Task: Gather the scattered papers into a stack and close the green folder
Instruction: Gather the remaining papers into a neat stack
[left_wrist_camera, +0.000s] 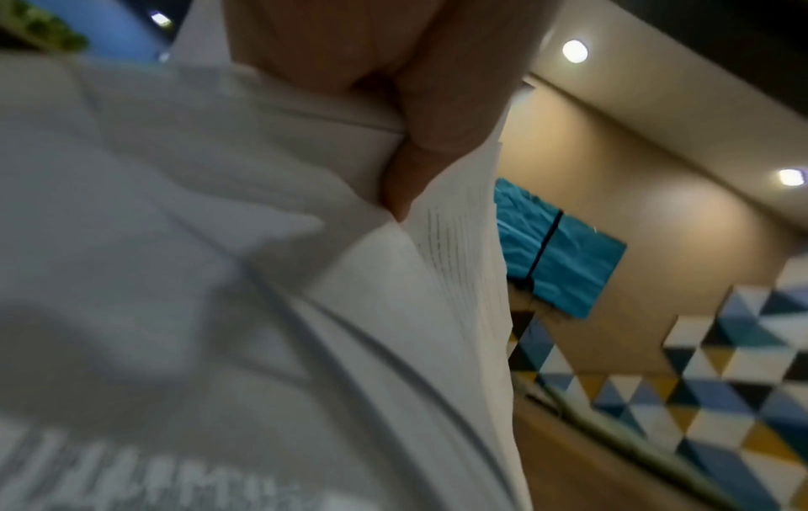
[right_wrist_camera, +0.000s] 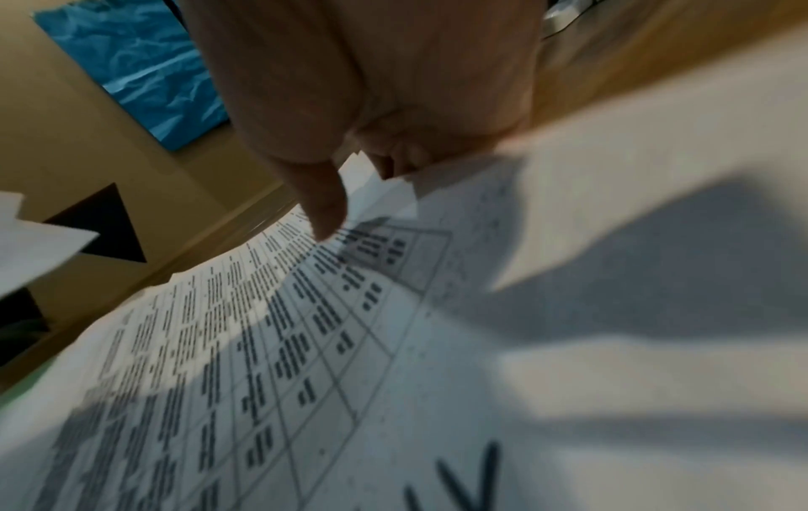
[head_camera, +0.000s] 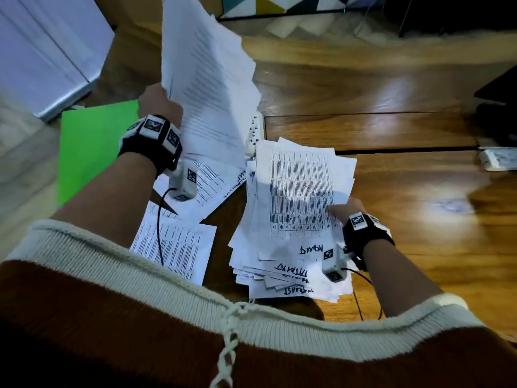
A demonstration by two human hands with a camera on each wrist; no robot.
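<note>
My left hand [head_camera: 156, 100] grips a sheaf of printed papers [head_camera: 207, 79] and holds it up above the floor; in the left wrist view the thumb [left_wrist_camera: 420, 152] pinches those sheets [left_wrist_camera: 271, 276]. My right hand [head_camera: 342, 210] grips the edge of an untidy pile of table-printed papers [head_camera: 296, 208]; its thumb [right_wrist_camera: 323, 204] lies on the top sheet [right_wrist_camera: 306, 345]. The green folder [head_camera: 92, 152] lies on the floor at the left, partly hidden by my left arm. Two more loose sheets [head_camera: 176, 247] lie flat below my left wrist.
A white power strip [head_camera: 255, 130] lies on the wooden floor [head_camera: 391, 130] beyond the pile. A white cabinet [head_camera: 42, 51] stands at the far left. A patterned rug [head_camera: 279, 7] and dark furniture [head_camera: 498, 91] border the far side and right.
</note>
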